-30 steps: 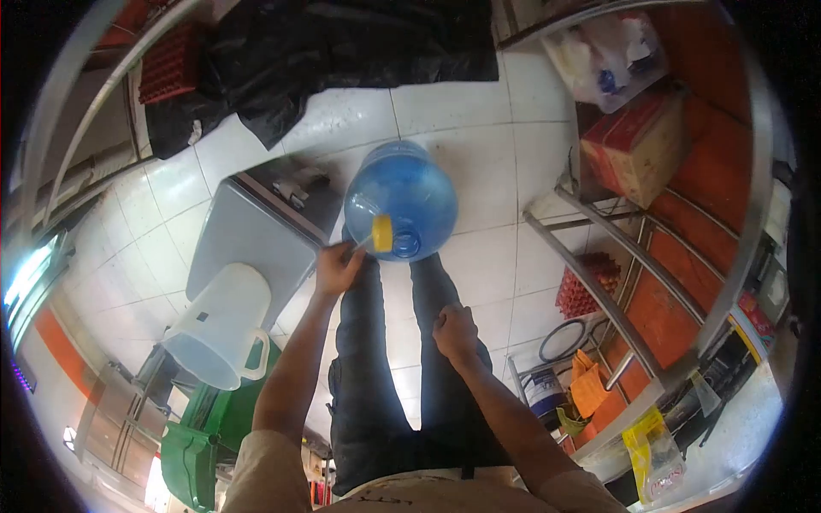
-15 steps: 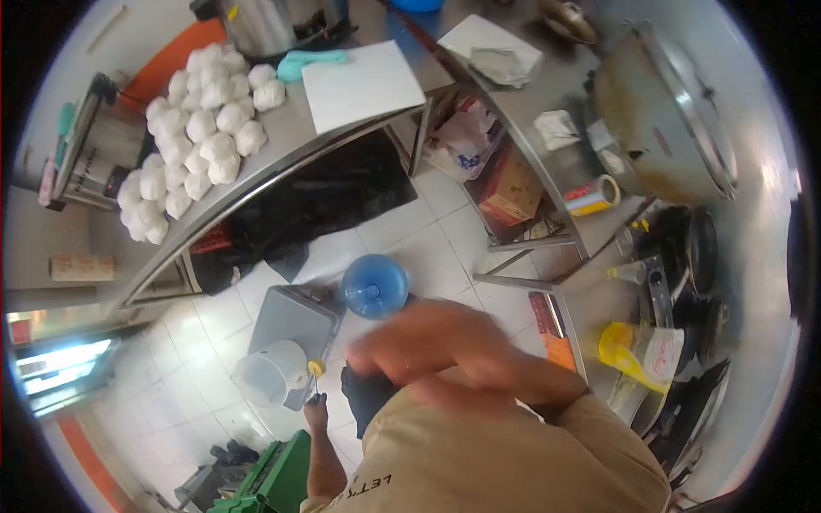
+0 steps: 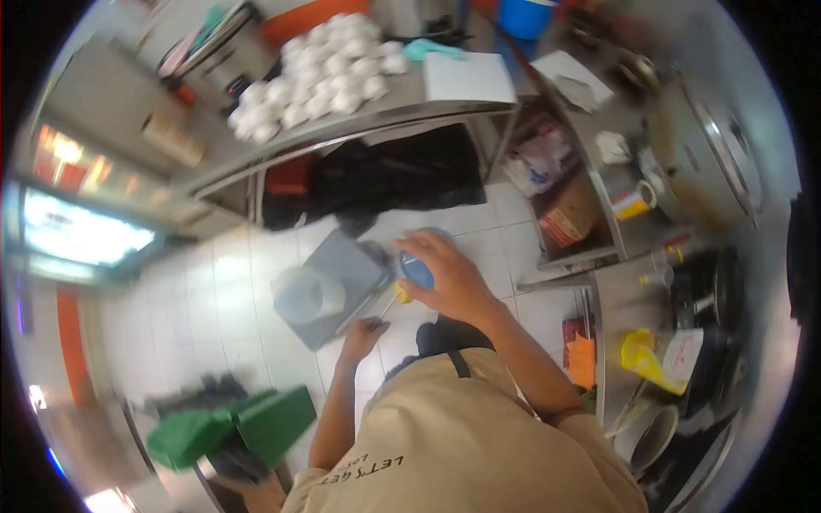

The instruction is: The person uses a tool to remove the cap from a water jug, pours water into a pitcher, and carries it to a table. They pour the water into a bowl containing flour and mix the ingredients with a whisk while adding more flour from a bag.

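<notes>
My left hand (image 3: 366, 335) is closed around a thin rod with a rounded yellow head (image 3: 402, 294), held low in front of my body. Its yellow end points up toward my right hand (image 3: 443, 275), which is raised with fingers apart and nothing visible in it. Beneath that hand, partly covered by it in this view, stands a blue water jug (image 3: 416, 272) on the floor. Left of the rod, a translucent white bucket (image 3: 299, 295) overlaps a grey plastic bin (image 3: 342, 267).
White wrapped balls (image 3: 333, 73) are piled on the steel counter beside a white board (image 3: 469, 79). A large pot (image 3: 684, 154) stands at right, near a yellow-and-white container (image 3: 658, 359). A green bin (image 3: 272, 427) is at lower left. White tiles (image 3: 231, 274) cover the floor.
The view has turned, shifting the counter rightward. My right hand has moved from a blur before my chest outward over the jug. My left hand and the yellow-headed rod have come closer to it.
</notes>
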A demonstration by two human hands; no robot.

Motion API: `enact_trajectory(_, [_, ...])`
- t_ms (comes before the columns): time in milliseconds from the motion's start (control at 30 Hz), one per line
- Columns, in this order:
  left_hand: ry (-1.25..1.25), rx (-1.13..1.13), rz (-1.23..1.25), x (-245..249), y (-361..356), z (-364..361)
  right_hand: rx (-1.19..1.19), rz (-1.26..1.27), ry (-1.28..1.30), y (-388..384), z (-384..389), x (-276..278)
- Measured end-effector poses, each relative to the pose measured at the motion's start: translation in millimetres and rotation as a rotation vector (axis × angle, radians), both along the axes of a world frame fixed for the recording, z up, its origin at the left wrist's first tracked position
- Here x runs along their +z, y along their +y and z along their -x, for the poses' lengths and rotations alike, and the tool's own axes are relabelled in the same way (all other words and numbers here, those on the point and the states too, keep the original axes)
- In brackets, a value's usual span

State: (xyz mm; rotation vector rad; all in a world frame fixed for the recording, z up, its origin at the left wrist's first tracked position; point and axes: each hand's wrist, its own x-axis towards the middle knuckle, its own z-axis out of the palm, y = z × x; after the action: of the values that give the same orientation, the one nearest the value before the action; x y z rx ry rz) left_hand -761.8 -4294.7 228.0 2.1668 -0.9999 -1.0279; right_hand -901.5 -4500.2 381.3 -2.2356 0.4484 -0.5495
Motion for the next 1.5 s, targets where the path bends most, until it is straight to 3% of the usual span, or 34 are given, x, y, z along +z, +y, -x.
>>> enact_trajectory(100, [0.054, 0.054, 0.152, 25, 18, 24, -0.031, -0.135, 0.130, 43, -2, -104])
enact_trajectory(167, [0.095, 0.161, 0.159, 43, 31, 43, -0.188, -0.918, 0.253, 58, -1, -127])
enact_trajectory(233, [0.158, 0.241, 0.095, 52, 42, 63, -0.102, -1.214, 0.225, 63, 3, -136])
enact_trajectory(300, [0.207, 0.301, 0.085, 49, 48, 87, -0.049, -1.381, 0.289, 68, 9, -138])
enact_trajectory(467, [0.282, 0.549, 0.070, 34, 53, 144, 0.160, -1.517, 0.520, 66, 9, -152])
enact_trajectory(500, [0.252, 0.554, 0.096, 13, 59, 158, 0.226, -1.579, 0.591, 69, 11, -158])
enact_trajectory(633, [0.277, 0.744, 0.021, 8, 97, 198, 0.398, -1.461, 0.871, 111, 8, -187])
enact_trajectory(700, [0.295, 0.848, 0.053, 26, 134, 215, 0.202, -1.378, 0.907, 137, 4, -215])
enact_trajectory(733, [0.332, 0.853, 0.067, 33, 154, 229, 0.286, -1.321, 0.953, 142, -3, -230])
enact_trajectory(767, [0.250, 0.927, 0.080, 7, 177, 250, 0.130, -1.345, 0.889, 142, -12, -251])
enact_trajectory(800, [0.323, 1.057, 0.102, 14, 201, 268, -0.029, -1.366, 0.819, 141, -18, -270])
enact_trajectory(867, [0.250, 1.252, 0.088, 11, 252, 306, 0.083, -1.223, 0.875, 137, -26, -305])
enact_trajectory(900, [0.230, 1.317, 0.102, 6, 280, 331, 0.110, -1.068, 0.916, 148, -22, -307])
enact_trajectory(967, [0.427, 1.626, 0.106, -11, 342, 389, 0.186, -0.741, 0.973, 168, -8, -326])
enact_trajectory(1067, [0.356, 1.972, 0.201, -44, 415, 489, 0.168, -0.396, 1.017, 210, 26, -344])
enact_trajectory(1100, [0.355, 2.006, 0.197, -44, 433, 523, 0.198, -0.385, 1.032, 230, 36, -357])
enact_trajectory(1167, [0.463, 2.299, 0.272, -54, 466, 588, 0.133, -0.397, 1.067, 256, 69, -394])
enact_trajectory(1267, [0.437, 2.566, 0.443, -63, 498, 676, 0.435, -0.343, 1.332, 353, 116, -386])
enact_trajectory(1367, [0.454, 2.753, 0.589, -83, 510, 745, 0.701, -0.345, 1.221, 474, 147, -358])
enact_trajectory(1467, [0.473, 2.988, 0.771, -120, 497, 790, 0.912, -0.374, 1.376, 570, 134, -335])
enact_trajectory(1500, [0.533, 3.026, 0.830, -129, 491, 799, 0.967, -0.515, 1.414, 595, 118, -346])
